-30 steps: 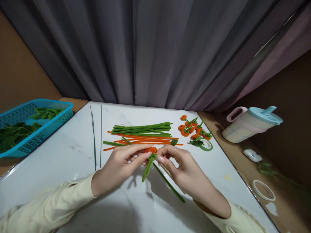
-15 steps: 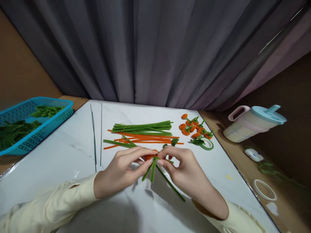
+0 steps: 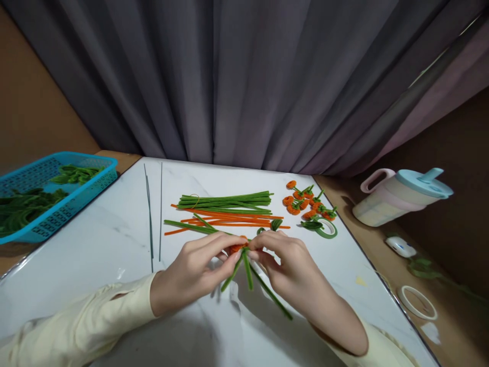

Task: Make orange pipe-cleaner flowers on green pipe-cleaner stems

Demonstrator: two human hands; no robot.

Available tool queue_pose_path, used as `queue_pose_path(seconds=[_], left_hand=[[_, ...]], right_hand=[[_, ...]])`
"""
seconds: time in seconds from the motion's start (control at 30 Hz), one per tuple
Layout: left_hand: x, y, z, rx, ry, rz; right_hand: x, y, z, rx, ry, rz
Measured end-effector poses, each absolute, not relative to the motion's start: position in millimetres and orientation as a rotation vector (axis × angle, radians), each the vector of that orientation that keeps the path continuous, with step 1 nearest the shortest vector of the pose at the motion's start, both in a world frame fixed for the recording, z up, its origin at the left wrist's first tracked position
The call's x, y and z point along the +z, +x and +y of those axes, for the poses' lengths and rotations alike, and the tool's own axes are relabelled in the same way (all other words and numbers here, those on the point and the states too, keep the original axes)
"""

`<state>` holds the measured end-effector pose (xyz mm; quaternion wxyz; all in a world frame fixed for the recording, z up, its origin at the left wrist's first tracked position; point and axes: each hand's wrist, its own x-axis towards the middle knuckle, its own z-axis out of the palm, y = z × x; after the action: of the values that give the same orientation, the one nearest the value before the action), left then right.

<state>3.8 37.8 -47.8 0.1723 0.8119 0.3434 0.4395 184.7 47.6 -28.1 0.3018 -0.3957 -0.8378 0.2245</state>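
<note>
Between my two hands is an orange pipe-cleaner pumpkin [image 3: 237,248] with green pipe-cleaner strands [image 3: 249,272] hanging from it toward me. My left hand [image 3: 198,262] pinches the orange part between thumb and fingers. Against its green end, the fingertips of my right hand [image 3: 288,262] are pressed together on a strand. One longer green strand slants down to the right. Just beyond my hands lie orange pipe cleaners [image 3: 229,221] and a bundle of green pipe cleaners [image 3: 229,200]. The fingers partly cover the orange piece.
Several finished orange pieces with green stems [image 3: 305,200] lie at the right, beside a roll of green tape [image 3: 327,228]. Thin dark wires [image 3: 160,211] lie at the left. A blue basket [image 3: 89,191] holds green pieces. A tumbler [image 3: 385,201] and a white ring [image 3: 417,302] are on the right.
The green strands have swung a little, with the middle one now slanting right. My right fingers have shifted slightly at the green end. The view has moved slightly.
</note>
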Motion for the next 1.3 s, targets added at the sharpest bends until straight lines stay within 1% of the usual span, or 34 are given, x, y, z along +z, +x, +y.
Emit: queue_pose_path(seconds=[0.1,0.33,0.43,0.5,0.63,0.7,0.8,0.97,1.07,1.13,1.3], left_hand=[[-49,4,37,1.221,2.305,0.953],[-47,5,34,1.249,2.291,0.948],[-48,5,34,1.243,2.286,0.963],[-49,5,34,1.247,2.283,0.986],[-50,3,35,1.217,2.247,1.029],[-50,3,35,1.195,2.234,1.029],[-49,4,35,1.187,2.233,1.011],[-51,4,35,1.203,2.262,1.000],[-53,5,35,1.182,2.233,1.025],[-52,5,37,1.165,2.163,1.068],[-48,5,41,1.114,1.872,1.122]], right_hand=[[-27,187,49,0.608,-1.052,-2.245],[-37,174,39,0.193,-1.036,-2.196],[-40,172,38,0.121,-1.025,-2.145],[-38,175,41,0.196,-1.033,-2.150],[-28,185,50,0.588,-1.055,-2.223],[-24,188,53,0.699,-1.061,-2.244],[-24,186,52,0.667,-1.095,-2.246],[-36,174,42,0.248,-1.135,-2.197],[-41,171,39,0.132,-1.128,-2.170],[-41,172,41,0.178,-1.162,-2.179],[-26,186,52,0.533,-1.164,-2.158]])
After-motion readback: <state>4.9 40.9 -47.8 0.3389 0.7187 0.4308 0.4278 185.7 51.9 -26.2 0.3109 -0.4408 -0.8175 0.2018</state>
